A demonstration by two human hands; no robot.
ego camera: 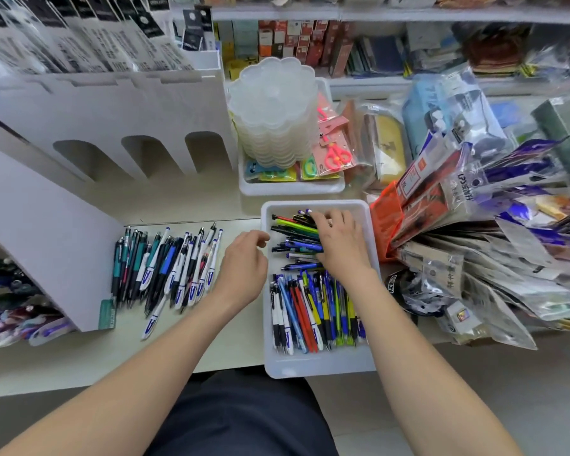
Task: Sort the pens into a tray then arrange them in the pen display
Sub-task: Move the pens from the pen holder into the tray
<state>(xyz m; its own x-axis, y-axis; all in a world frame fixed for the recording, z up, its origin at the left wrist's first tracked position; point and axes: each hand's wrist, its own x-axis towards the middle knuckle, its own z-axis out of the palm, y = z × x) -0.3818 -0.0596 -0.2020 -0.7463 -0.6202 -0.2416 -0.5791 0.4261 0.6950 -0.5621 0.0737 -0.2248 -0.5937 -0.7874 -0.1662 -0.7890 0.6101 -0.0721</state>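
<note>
A white tray (pixel 320 366) sits at the counter's front edge. Its near half holds several pens (pixel 313 311) lined up lengthwise; its far half holds a looser pile of pens (pixel 293 236) lying crosswise. My right hand (pixel 341 241) lies palm down on that far pile, fingers spread over the pens. My left hand (pixel 244 261) hovers just left of the tray rim with fingers loosely curled and nothing in it. Another heap of pens (pixel 168 271) lies on the counter to the left, beside the white cardboard pen display (pixel 46 225).
Behind the tray stands a second white tray (pixel 290 189) with stacked translucent containers (pixel 273 110) and packaged scissors. Piles of bagged stationery (pixel 474 225) crowd the right side. Shelves of goods run along the back. More packaged pens (pixel 17 311) lie at far left.
</note>
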